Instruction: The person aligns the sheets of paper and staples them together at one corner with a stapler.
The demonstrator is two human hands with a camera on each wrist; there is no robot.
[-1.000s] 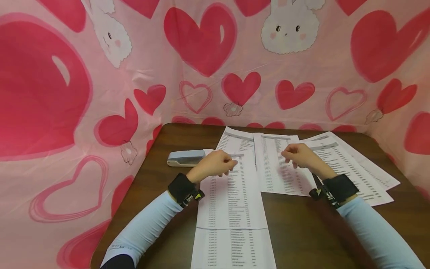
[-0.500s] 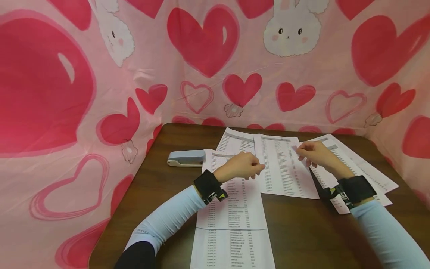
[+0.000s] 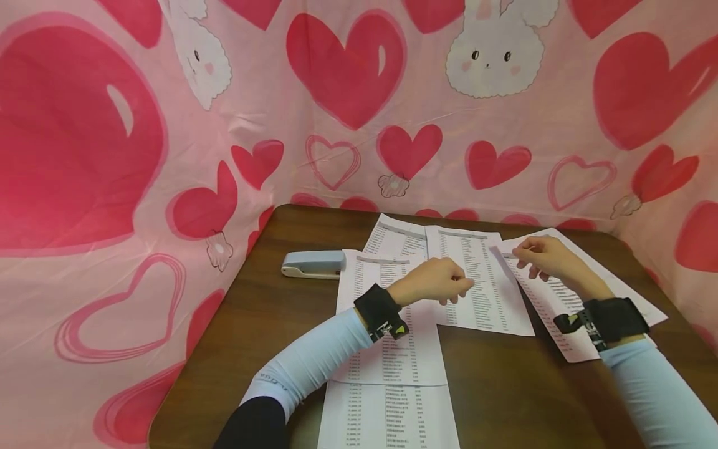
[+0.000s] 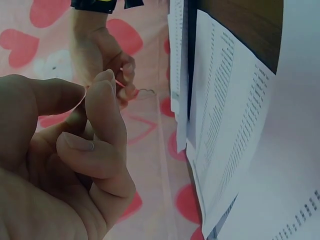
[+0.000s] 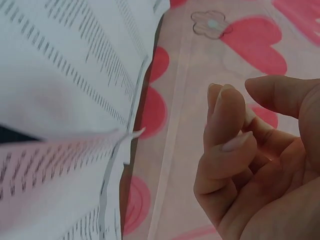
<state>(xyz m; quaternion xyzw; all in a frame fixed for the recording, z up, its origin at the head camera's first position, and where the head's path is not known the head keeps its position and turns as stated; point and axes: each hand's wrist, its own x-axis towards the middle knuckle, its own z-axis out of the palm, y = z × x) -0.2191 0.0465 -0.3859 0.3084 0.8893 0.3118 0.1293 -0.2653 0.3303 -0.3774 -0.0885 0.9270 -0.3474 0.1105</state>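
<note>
Right hand (image 3: 550, 259): fingers loosely curled, grasping nothing visible; located beside the raised corner (image 3: 501, 257) of a printed sheet (image 3: 552, 315), right side of table (image 3: 493, 393); left hand (image 3: 432, 280): likewise empty, above the central page (image 3: 485, 308); paper should handle light, flexible, easily creased; pinch at edges.

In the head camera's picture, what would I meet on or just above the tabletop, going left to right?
Blue-and-cream stapler → left hand → right hand. The printed sheets overlap these too much to place.
</note>
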